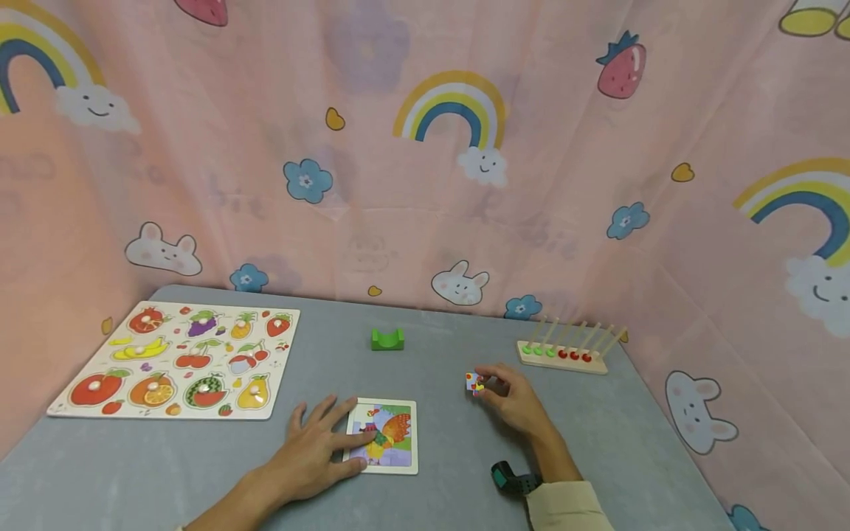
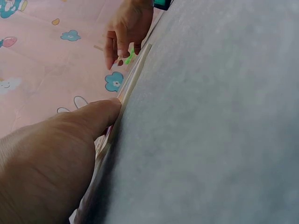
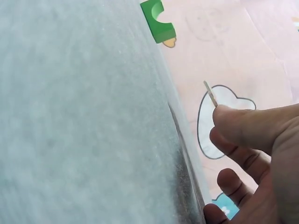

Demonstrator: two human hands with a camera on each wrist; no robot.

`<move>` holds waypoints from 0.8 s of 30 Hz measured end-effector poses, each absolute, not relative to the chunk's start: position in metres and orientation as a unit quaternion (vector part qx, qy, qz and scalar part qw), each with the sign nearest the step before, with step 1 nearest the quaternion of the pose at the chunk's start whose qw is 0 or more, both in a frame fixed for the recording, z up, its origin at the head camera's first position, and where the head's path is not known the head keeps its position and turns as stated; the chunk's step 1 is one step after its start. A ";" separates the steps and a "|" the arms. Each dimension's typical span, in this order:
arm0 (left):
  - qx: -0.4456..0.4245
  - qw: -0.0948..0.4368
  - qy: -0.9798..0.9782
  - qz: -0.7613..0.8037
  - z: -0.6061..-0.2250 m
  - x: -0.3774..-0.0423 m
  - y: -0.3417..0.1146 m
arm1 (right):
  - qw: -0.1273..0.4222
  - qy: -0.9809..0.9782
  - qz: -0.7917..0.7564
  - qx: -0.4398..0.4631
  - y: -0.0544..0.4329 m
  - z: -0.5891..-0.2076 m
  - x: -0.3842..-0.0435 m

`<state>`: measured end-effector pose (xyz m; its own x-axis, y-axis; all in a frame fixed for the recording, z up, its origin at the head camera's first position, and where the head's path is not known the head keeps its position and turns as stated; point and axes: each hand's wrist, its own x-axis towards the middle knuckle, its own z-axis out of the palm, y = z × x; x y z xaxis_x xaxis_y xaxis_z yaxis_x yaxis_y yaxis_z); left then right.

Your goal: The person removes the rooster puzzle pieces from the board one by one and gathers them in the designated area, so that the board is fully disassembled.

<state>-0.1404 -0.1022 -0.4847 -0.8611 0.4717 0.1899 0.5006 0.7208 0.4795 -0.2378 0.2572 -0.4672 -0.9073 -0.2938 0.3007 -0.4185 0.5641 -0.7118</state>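
A small framed jigsaw puzzle [image 1: 398, 457] with a colourful butterfly-like picture lies on the grey table. My left hand [image 1: 319, 451] rests spread over its left side, fingers fairly straight, thumb at the lower left edge. To the right, my right hand [image 1: 521, 402] pinches a small printed puzzle piece [image 1: 473, 382] between thumb and fingers, above the table. In the right wrist view the puzzle piece [image 3: 210, 94] shows edge-on as a thin strip at the thumb tip. The left wrist view has the left thumb [image 2: 100, 114] on the frame's pale edge [image 2: 138, 70].
At the left lies a large fruit peg board [image 1: 169, 361]. A green notched block [image 1: 387, 340] stands behind the puzzle. A wooden rack with rods and green and red beads [image 1: 563, 358] sits at the back right. A black watch-like band [image 1: 514, 479] is beside the right wrist.
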 end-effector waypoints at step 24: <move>-0.256 0.027 -0.929 -0.266 -0.484 -0.139 -0.100 | 0.086 -0.924 0.334 0.164 0.255 -0.477 -0.240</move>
